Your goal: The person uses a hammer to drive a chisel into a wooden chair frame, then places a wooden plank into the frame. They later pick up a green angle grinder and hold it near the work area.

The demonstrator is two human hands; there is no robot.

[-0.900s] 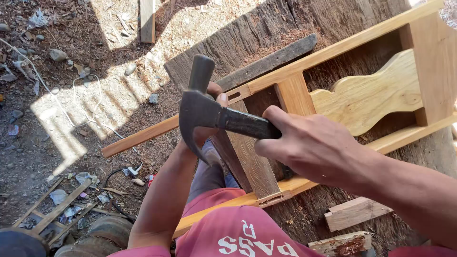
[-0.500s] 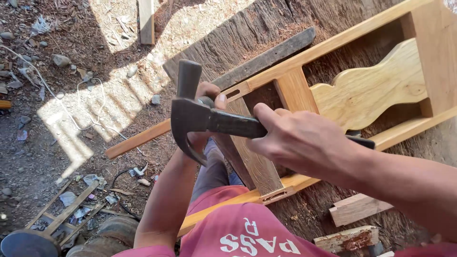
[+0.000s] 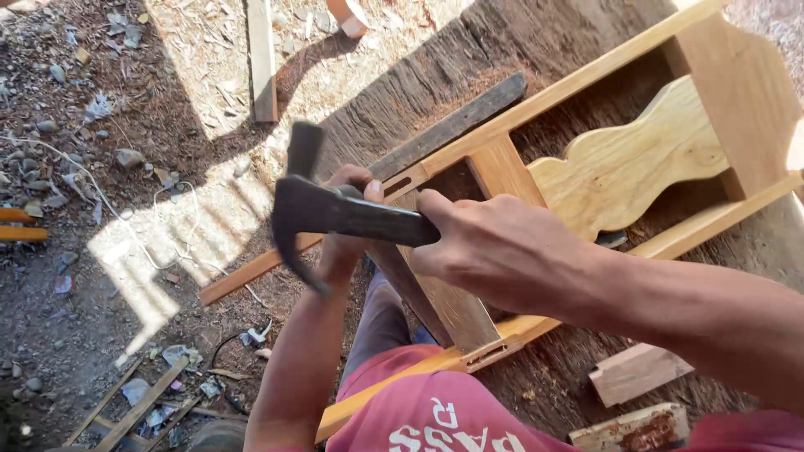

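While right hand (image 3: 502, 251) grips claw hammer (image 3: 335, 209) raised, left hand (image 3: 347, 213) fingers pinch something unseen at frame rail (image 3: 435, 163); frame (image 3: 720, 84) mostly assembled, nailing unfinished.

The hammer (image 3: 335, 209) sits at frame centre, gripped by the right hand (image 3: 502, 251) to its right — the left hand (image 3: 347, 226) just behind it. The wooden frame (image 3: 586, 159) spans centre to upper right; a loose plank (image 3: 261, 59) lies upper left, offcut blocks (image 3: 641, 372) lower right.
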